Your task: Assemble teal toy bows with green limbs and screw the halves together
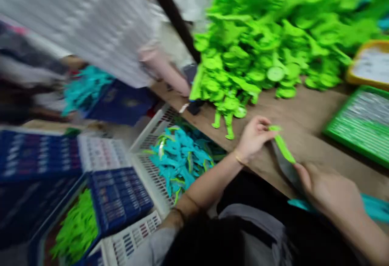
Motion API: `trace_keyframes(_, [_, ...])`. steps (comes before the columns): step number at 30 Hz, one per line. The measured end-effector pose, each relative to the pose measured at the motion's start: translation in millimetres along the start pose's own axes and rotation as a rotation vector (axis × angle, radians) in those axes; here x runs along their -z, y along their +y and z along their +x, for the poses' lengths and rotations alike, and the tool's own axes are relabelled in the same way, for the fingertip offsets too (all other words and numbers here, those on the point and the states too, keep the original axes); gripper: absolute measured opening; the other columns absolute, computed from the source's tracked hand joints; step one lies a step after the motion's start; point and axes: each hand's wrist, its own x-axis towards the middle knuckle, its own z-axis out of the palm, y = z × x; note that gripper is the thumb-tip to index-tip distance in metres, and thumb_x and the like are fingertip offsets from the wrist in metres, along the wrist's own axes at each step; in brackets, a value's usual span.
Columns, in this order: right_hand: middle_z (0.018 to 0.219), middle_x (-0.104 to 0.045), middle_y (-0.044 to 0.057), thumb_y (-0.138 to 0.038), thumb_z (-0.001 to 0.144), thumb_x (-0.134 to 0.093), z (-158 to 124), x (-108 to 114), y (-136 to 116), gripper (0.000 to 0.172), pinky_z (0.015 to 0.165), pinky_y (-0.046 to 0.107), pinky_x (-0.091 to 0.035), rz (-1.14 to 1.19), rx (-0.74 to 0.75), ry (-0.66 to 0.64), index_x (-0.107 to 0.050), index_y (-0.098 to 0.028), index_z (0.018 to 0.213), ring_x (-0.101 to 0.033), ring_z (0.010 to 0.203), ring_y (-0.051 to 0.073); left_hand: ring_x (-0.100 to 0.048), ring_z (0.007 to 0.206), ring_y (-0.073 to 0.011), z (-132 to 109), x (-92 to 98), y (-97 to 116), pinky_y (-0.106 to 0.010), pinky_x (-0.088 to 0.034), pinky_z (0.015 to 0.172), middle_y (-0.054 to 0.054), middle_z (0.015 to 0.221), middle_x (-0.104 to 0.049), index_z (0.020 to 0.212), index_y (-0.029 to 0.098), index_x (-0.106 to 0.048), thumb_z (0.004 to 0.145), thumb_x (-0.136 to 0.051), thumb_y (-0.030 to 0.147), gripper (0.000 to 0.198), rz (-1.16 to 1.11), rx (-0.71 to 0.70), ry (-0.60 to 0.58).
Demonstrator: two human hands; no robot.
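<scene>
My left hand [253,138] pinches the upper end of a slim bright green plastic piece [285,149] above the table's front edge. My right hand [331,187] is closed at the lower end of this piece, its thumb against it. Along the underside of the green piece runs a dark grey, blade-shaped strip [285,168]; blur hides whether it is joined on or held separately. A turquoise plastic piece [372,208] shows partly behind my right wrist, by the table edge.
A large heap of green plastic parts [273,39] covers the back of the brown table [306,112]. On the right are a green tray [361,124] and a yellow-rimmed tray [369,65]. A white basket [152,172] holds turquoise-and-green pieces. Blue crates [121,197] stand left.
</scene>
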Motion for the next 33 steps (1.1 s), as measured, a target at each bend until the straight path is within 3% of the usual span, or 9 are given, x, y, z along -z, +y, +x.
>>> trace_keyframes(4, [0.069,-0.071,0.01,-0.041,0.098,-0.028,11.8,8.3,-8.6,0.052,0.055,0.029,-0.032,-0.043,-0.077,-0.068,-0.066,-0.018,0.071,-0.066,0.068,0.019,-0.064,0.071,-0.0085,-2.4,0.3,1.1,-0.019,-0.048,0.07,0.005,0.073,-0.065,0.101,0.019,-0.059,0.059,-0.082,0.021,0.048,0.028,-0.036,0.032])
trace_keyframes(8, [0.076,-0.073,0.009,-0.04,0.099,-0.027,10.7,6.3,-6.3,0.052,0.059,0.027,-0.033,0.013,-0.122,-0.065,-0.068,-0.016,0.077,-0.066,0.07,0.016,-0.068,0.075,-0.0139,-16.6,-6.3,-5.9,-0.025,-0.053,0.074,-0.002,0.079,-0.071,0.096,0.015,-0.061,0.062,-0.083,0.029,0.043,0.119,0.195,-0.064])
trace_keyframes(10, [0.074,-0.072,0.009,-0.04,0.099,-0.028,8.4,6.0,-6.8,0.052,0.06,0.027,-0.033,0.03,-0.095,-0.047,-0.067,-0.015,0.076,-0.065,0.071,0.017,-0.069,0.072,-0.0158,-23.8,-8.7,-8.7,-0.028,-0.054,0.072,-0.004,0.076,-0.072,0.09,0.013,-0.061,0.061,-0.084,0.032,0.041,0.172,0.245,-0.074])
trace_keyframes(18, [0.065,-0.066,0.009,-0.045,0.097,-0.033,9.8,4.2,-18.5,0.048,0.057,0.03,-0.03,0.069,-0.037,0.042,-0.061,-0.016,0.071,-0.064,0.062,0.022,-0.072,0.08,-0.0219,-26.3,-4.1,-6.1,-0.033,-0.056,0.077,-0.009,0.08,-0.075,0.089,0.013,-0.064,0.064,-0.083,0.033,0.037,0.268,0.217,-0.04])
trace_keyframes(27, [0.063,-0.064,0.006,-0.045,0.097,-0.032,11.1,3.1,-17.8,0.045,0.053,0.03,-0.025,0.178,-0.038,0.058,-0.057,-0.018,0.07,-0.062,0.059,0.02,-0.072,0.069,-0.022,-30.8,-11.9,-5.1,-0.033,-0.058,0.069,-0.005,0.07,-0.074,0.082,0.015,-0.067,0.06,-0.084,0.032,0.033,0.257,0.224,0.045])
trace_keyframes(33, [0.061,-0.062,0.005,-0.042,0.097,-0.033,6.5,3.3,-16.2,0.045,0.054,0.03,-0.027,0.175,-0.012,0.084,-0.057,-0.018,0.068,-0.059,0.057,0.019,-0.072,0.071,-0.02,-17.6,-4.6,16.0,-0.029,-0.057,0.066,-0.006,0.078,-0.075,0.091,0.017,-0.065,0.061,-0.084,0.036,0.041,0.312,0.268,0.009])
